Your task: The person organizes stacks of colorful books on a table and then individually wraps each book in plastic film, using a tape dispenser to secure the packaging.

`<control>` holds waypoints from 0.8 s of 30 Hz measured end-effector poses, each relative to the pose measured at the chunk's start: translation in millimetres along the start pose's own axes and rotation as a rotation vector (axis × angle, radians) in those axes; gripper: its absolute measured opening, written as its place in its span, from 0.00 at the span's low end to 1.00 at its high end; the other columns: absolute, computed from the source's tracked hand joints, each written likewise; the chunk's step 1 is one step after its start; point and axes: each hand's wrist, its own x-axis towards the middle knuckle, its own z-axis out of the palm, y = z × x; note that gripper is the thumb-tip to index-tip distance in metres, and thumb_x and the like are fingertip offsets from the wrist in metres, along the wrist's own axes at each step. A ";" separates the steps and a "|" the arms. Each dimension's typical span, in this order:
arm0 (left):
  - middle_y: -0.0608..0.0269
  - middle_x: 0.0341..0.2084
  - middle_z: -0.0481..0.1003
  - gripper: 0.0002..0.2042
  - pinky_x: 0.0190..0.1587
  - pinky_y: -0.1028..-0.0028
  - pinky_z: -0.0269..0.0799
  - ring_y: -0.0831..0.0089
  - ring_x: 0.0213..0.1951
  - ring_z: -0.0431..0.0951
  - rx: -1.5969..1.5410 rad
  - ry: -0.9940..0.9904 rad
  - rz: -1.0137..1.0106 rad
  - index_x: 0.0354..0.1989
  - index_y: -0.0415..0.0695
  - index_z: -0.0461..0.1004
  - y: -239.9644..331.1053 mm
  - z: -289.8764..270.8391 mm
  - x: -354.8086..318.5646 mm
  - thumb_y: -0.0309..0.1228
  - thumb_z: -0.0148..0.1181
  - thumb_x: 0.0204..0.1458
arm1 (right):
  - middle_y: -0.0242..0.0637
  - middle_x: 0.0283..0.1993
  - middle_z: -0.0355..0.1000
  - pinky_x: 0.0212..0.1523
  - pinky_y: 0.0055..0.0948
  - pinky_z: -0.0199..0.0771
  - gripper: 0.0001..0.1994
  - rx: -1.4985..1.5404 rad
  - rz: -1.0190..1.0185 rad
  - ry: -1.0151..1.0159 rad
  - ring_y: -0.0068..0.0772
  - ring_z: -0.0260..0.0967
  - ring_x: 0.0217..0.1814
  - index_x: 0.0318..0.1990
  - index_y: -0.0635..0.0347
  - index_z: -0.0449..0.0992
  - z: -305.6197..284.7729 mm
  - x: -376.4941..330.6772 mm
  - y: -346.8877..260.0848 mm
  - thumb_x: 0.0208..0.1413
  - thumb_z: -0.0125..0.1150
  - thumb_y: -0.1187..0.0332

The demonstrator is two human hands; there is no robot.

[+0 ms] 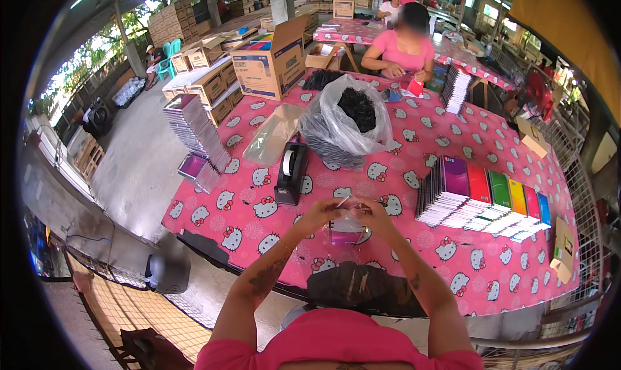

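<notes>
In front of me, a small purple spiral notebook [347,237] lies in clear plastic wrapping [349,222] on the pink table. My left hand [321,216] is closed on the upper left edge of the wrapping. On the other side, my right hand [371,215] pinches the same plastic, the two sets of fingertips close together. A black tape dispenser [291,173] with a roll of tape stands just beyond my left hand. Farther out sits a clear bag [346,114] full of black items, with flat clear plastic sleeves [273,136] to its left.
Coloured notebooks [482,192] stand in stacked rows at right. Wrapped notebooks [197,134] are piled on the left edge. An open carton [270,66] stands at the far left corner. Across the table [414,253], a co-worker [402,50] handles something red.
</notes>
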 end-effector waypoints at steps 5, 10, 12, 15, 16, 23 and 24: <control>0.54 0.54 0.75 0.25 0.61 0.58 0.65 0.63 0.54 0.76 0.811 0.101 0.473 0.61 0.41 0.69 26.7 -4.7 -30.0 0.37 0.63 0.57 | 0.43 0.56 0.73 0.58 0.40 0.70 0.28 -0.409 -0.403 0.012 0.40 0.70 0.60 0.59 0.60 0.73 5.2 -39.1 -46.5 0.52 0.72 0.59; 0.51 0.56 0.73 0.24 0.58 0.53 0.69 0.57 0.53 0.77 1.147 0.084 0.751 0.58 0.44 0.72 33.0 14.0 -39.4 0.34 0.67 0.51 | 0.38 0.54 0.74 0.56 0.45 0.69 0.17 -0.826 -0.599 0.084 0.46 0.70 0.56 0.50 0.54 0.78 14.2 -56.3 -46.1 0.51 0.67 0.69; 0.52 0.53 0.75 0.19 0.55 0.54 0.70 0.55 0.52 0.76 0.974 0.091 0.616 0.51 0.45 0.75 27.4 20.7 -37.9 0.33 0.67 0.50 | 0.36 0.50 0.74 0.52 0.44 0.70 0.14 -0.814 -0.590 0.127 0.45 0.72 0.52 0.46 0.53 0.79 16.5 -56.4 -43.8 0.50 0.66 0.71; 0.55 0.44 0.79 0.13 0.48 0.57 0.73 0.55 0.46 0.78 0.857 0.092 0.497 0.44 0.45 0.78 36.5 16.7 -22.3 0.33 0.65 0.50 | 0.37 0.46 0.75 0.47 0.42 0.72 0.11 -0.792 -0.573 0.169 0.45 0.73 0.49 0.43 0.54 0.79 15.1 -51.1 -39.4 0.51 0.65 0.72; 0.56 0.40 0.80 0.12 0.45 0.59 0.74 0.55 0.44 0.79 0.840 0.093 0.468 0.42 0.45 0.78 37.6 15.3 -19.4 0.33 0.65 0.50 | 0.38 0.45 0.75 0.47 0.43 0.73 0.12 -0.778 -0.556 0.185 0.47 0.72 0.49 0.45 0.54 0.78 17.0 -50.6 -39.7 0.51 0.64 0.73; 0.55 0.26 0.79 0.14 0.34 0.57 0.76 0.51 0.30 0.81 1.097 0.220 0.113 0.43 0.43 0.76 43.2 41.5 13.4 0.36 0.64 0.50 | 0.46 0.47 0.72 0.45 0.49 0.73 0.16 -0.872 -0.347 0.411 0.57 0.73 0.44 0.52 0.56 0.70 47.1 -44.6 -42.3 0.55 0.59 0.74; 0.53 0.28 0.80 0.15 0.34 0.56 0.76 0.52 0.31 0.81 1.160 0.191 0.109 0.44 0.43 0.76 42.3 43.8 15.5 0.36 0.64 0.50 | 0.48 0.49 0.70 0.46 0.49 0.73 0.17 -0.822 -0.276 0.402 0.58 0.72 0.46 0.52 0.56 0.70 47.4 -43.8 -45.2 0.55 0.60 0.73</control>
